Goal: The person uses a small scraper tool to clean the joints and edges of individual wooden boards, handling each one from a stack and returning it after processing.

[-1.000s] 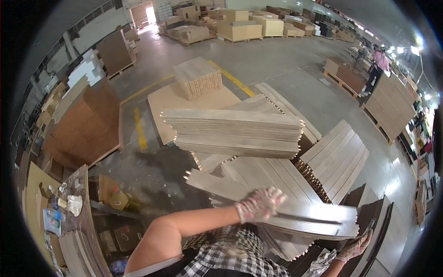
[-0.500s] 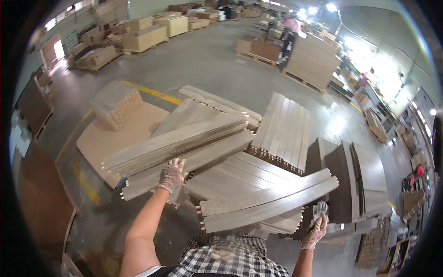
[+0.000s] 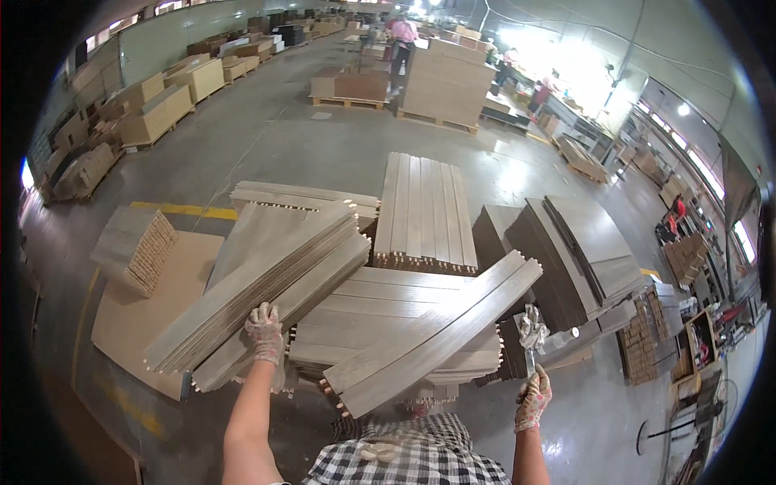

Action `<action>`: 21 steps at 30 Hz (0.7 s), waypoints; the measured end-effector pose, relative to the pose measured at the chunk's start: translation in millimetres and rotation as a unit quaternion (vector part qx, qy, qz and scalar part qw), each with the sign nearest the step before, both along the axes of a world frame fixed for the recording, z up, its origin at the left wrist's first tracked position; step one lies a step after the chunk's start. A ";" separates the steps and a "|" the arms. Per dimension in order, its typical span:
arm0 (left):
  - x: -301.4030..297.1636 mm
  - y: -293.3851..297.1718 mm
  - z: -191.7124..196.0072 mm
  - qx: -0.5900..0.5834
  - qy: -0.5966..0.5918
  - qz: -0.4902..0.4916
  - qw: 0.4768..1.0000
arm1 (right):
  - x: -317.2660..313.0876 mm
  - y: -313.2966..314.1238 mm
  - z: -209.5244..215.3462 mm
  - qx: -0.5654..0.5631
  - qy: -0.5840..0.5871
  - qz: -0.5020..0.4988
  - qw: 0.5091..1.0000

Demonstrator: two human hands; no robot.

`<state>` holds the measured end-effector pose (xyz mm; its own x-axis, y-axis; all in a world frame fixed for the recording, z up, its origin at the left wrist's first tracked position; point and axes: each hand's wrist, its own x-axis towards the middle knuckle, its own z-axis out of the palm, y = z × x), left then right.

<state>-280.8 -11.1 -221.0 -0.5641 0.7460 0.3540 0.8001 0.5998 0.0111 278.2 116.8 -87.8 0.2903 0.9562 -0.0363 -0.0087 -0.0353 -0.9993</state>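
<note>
My left hand [image 3: 264, 330], in a patterned work glove, lies on the lower boards of a slanted stack of long grey boards [image 3: 275, 259]. Its fingers stretch out against the side of the upper pile, and wooden dowels stick out of the board ends. In front of me two grey boards [image 3: 436, 335] lie side by side, slanting up to the right across a wider pile [image 3: 347, 323]. To their right my right hand [image 3: 533, 396], also gloved, is closed around the pale handle of a silvery tool [image 3: 532, 331]. The tool's head looks crumpled or wrapped; its exact kind is unclear.
Another dowelled board stack [image 3: 424, 206] stands ahead. Larger dark-edged panels [image 3: 586, 250] are piled at the right. A block of boards [image 3: 133, 246] rests on a brown sheet [image 3: 190, 279] at the left. Farther off are loaded pallets [image 3: 449, 85] and a person in pink [image 3: 402, 36].
My view has turned right, so the stacks appear farther left. The silvery tool now reaches farther out beyond my right hand. My left hand stays at the slanted stack.
</note>
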 end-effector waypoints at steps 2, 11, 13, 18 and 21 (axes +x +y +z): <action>4.6 8.2 -2.2 0.013 0.038 0.032 0.999 | 9.5 4.1 -10.4 -0.016 0.000 0.015 1.000; 32.0 17.0 31.6 0.106 -0.083 -0.026 0.991 | -48.3 23.0 -35.6 0.026 -0.096 0.269 0.958; 75.0 25.9 75.0 0.198 -0.196 -0.087 0.957 | -74.4 23.6 -37.1 0.076 -0.166 0.353 0.918; 211.3 26.8 149.6 0.125 -0.186 -0.258 0.940 | -75.1 85.7 -37.3 0.238 -0.255 0.446 0.824; 256.3 24.1 143.8 0.036 -0.190 -0.256 0.947 | -50.2 170.3 -10.0 0.245 -0.320 0.412 0.817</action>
